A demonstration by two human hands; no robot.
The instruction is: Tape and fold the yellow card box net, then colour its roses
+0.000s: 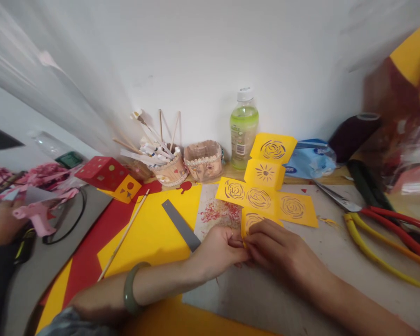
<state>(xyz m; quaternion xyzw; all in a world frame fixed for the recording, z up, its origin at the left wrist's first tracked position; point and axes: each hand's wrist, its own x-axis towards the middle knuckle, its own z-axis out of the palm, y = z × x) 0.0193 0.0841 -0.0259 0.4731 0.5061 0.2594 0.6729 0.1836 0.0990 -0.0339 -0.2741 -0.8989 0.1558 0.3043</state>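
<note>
Head view, clock positions read from the centre of the cross-shaped yellow paper cutout (265,190), which lies right of mid-view, its panels pierced with rose-like swirls and one sunburst. At 6 o'clock, the left hand (219,249), its forearm ringed by a green bangle (130,289), pinches the edge of the lowest panel; the right hand (289,249) grips the same panel, fingers curled over it, thumb largely hidden. Between 8 and 9 o'clock, a grey strip (179,221) and a thin wooden stick (124,236) rest on a yellow sheet (150,238). At 10 o'clock, a bead-rimmed basket (203,169); just before 12, a green-tinted bottle (244,133); near 2, a blue packet (310,161); at 3, scissors (348,204). Far out at 9 o'clock, a co-worker's hand (2,224) beside a pink glue gun (37,217).
</note>
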